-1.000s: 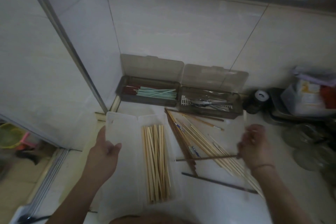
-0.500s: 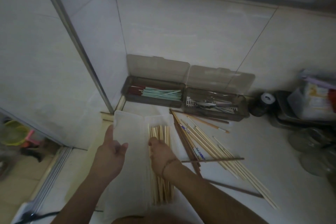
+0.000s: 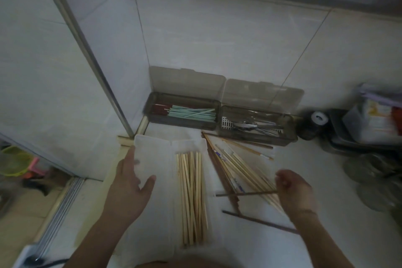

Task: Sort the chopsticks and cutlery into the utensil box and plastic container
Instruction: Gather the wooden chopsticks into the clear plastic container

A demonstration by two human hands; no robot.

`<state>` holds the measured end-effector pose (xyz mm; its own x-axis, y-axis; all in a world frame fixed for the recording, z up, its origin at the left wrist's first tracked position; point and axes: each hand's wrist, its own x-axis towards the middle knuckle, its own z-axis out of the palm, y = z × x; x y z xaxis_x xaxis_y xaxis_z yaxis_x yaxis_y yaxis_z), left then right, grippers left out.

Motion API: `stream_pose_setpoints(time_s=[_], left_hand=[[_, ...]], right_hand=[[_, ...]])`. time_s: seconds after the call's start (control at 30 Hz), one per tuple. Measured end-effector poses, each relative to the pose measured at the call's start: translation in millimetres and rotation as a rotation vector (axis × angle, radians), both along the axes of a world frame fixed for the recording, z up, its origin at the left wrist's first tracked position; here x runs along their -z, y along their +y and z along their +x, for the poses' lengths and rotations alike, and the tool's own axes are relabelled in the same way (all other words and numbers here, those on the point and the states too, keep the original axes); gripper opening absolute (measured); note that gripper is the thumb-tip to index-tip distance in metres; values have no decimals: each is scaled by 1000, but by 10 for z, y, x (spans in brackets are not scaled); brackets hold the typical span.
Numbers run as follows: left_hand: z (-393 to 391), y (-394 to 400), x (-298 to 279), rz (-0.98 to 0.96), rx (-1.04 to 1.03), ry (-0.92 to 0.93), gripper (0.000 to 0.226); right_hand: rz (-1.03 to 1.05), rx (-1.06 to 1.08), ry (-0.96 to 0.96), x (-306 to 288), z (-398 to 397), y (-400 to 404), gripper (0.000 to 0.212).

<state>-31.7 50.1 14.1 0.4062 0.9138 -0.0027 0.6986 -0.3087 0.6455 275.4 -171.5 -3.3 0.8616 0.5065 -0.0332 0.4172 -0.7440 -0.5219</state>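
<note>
One dark chopstick (image 3: 245,193) meets right hand (image 3: 293,189) fingertips.

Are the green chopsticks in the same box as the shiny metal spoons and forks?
No, the green chopsticks lie in the left utensil box, while the metal cutlery sits in the separate right box beside it.

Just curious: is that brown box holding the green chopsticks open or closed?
Open: the brown box's lid stands tilted back against the wall, green chopsticks exposed.
</note>
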Motion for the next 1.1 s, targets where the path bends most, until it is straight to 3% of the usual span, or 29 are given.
stream_pose_setpoints(time_s=[0.1, 0.2, 0.43, 0.8, 0.97, 1.1], left_hand=[[-44, -49, -34, 14, 20, -27, 89], [-109, -74, -20, 36, 84, 1, 87], [-106, -140, 44, 98, 235, 159, 86], [-123, -101, 162, 104, 275, 308, 86], [-131, -110, 181, 98, 271, 289, 85], [-130, -116, 208, 128, 265, 283, 84]], right_hand=[[-209, 80, -28, 273, 151, -624, 12], [-361, 76, 12, 568, 138, -970, 29], [-286, 163, -65, 635, 61, -907, 28], [-451, 144, -28, 454, 166, -808, 7], [-415, -3, -146, 598, 337, -1087, 23], [-488, 165, -37, 552, 601, -1280, 27]])
